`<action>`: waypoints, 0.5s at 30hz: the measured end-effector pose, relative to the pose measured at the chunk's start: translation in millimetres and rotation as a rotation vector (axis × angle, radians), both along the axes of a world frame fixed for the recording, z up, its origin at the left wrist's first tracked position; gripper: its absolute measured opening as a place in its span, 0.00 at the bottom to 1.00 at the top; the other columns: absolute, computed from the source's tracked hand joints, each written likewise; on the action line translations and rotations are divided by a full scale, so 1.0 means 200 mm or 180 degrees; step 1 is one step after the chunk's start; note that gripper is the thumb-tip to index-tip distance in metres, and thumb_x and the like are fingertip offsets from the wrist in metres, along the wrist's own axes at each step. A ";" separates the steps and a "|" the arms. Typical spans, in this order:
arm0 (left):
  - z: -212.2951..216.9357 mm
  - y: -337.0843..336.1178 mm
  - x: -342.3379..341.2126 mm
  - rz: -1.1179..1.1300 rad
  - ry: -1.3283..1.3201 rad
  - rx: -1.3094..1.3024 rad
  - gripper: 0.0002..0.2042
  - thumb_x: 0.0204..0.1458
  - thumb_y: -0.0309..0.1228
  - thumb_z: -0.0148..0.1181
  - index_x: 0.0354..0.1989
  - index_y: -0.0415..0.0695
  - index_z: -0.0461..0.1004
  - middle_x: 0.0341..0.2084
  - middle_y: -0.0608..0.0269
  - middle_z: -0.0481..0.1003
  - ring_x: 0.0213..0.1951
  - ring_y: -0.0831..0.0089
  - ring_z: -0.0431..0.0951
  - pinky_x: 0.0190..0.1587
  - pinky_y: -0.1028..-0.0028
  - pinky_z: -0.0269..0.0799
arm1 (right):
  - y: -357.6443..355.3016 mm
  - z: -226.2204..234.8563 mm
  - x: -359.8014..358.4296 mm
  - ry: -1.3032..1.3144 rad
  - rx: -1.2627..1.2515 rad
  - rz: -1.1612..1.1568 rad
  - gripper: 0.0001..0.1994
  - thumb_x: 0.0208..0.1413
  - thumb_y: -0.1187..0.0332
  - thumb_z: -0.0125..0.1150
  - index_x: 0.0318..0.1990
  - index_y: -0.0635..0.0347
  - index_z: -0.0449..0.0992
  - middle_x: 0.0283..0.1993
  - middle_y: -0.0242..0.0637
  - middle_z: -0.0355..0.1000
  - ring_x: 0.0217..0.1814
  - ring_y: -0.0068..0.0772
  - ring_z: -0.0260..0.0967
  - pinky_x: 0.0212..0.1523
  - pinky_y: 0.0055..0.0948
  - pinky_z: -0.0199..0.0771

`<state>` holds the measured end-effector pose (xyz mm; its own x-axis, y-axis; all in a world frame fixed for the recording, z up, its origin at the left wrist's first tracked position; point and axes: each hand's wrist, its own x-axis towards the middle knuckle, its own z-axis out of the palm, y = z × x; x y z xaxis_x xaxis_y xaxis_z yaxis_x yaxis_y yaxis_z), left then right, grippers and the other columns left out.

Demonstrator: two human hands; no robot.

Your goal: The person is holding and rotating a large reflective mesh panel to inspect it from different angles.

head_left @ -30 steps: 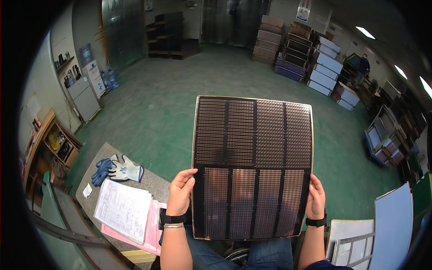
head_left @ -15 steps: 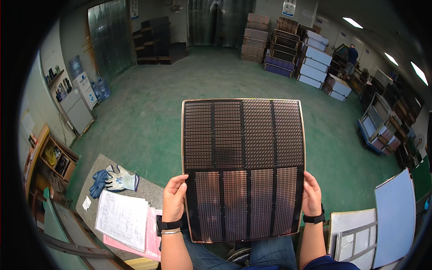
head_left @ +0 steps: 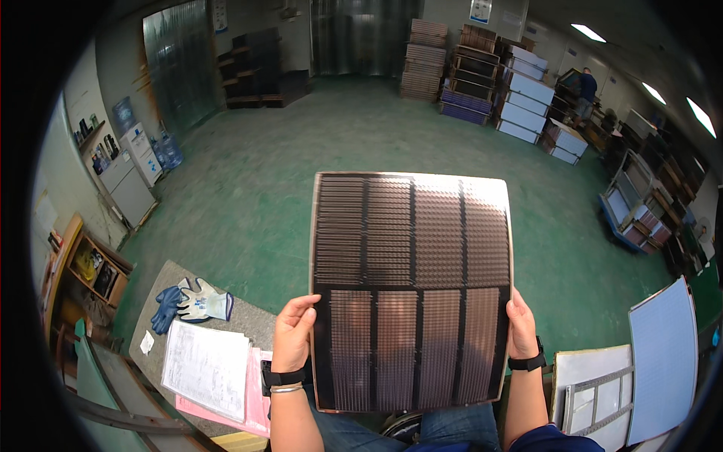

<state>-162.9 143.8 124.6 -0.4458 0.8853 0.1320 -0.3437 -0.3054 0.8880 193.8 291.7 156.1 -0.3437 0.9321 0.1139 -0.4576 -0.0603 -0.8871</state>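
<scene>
In front of me, above my lap, I hold up a large, thin circuit board panel (head_left: pixel 413 288). Its dark face carries copper-coloured patterned blocks in two rows, split by black bands. A bright glare lies across its upper right corner. My left hand (head_left: pixel 295 324) grips the left edge below mid-height, thumb in front. On the opposite edge, at about the same height, my right hand (head_left: pixel 521 327) is closed on the panel; some of its fingers are hidden behind it. Both wrists wear black bands.
A grey tabletop (head_left: pixel 154 301) at left bears work gloves (head_left: pixel 205 301), written sheets (head_left: pixel 205 369) and pink paper (head_left: pixel 260 399). At right stand a blue panel (head_left: pixel 664 361) and a metal frame (head_left: pixel 599 407). Farther off are stacked boards (head_left: pixel 525 96), a trolley (head_left: pixel 633 200) and a person (head_left: pixel 586 94).
The circuit board panel has tilted and shifted slightly right and down. Glare now covers its upper right part, and its face looks lighter. Both hands keep their hold on its edges.
</scene>
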 end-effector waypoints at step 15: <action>0.05 0.01 0.05 -0.1185 -0.0816 0.0260 0.25 0.59 0.46 0.43 0.60 0.43 0.54 0.46 0.58 0.70 0.39 0.71 0.73 0.44 0.65 0.73 | -0.04 -0.16 -0.24 0.1508 -0.0591 -0.0128 0.19 0.61 0.72 0.44 0.60 0.58 0.57 0.59 0.37 0.61 0.60 0.35 0.59 0.61 0.37 0.60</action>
<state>-151.9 145.0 135.1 -0.1268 0.9827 0.1350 -0.6487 -0.1852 0.7381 146.0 284.4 124.9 -0.2579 0.9628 0.0799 -0.8122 -0.1713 -0.5577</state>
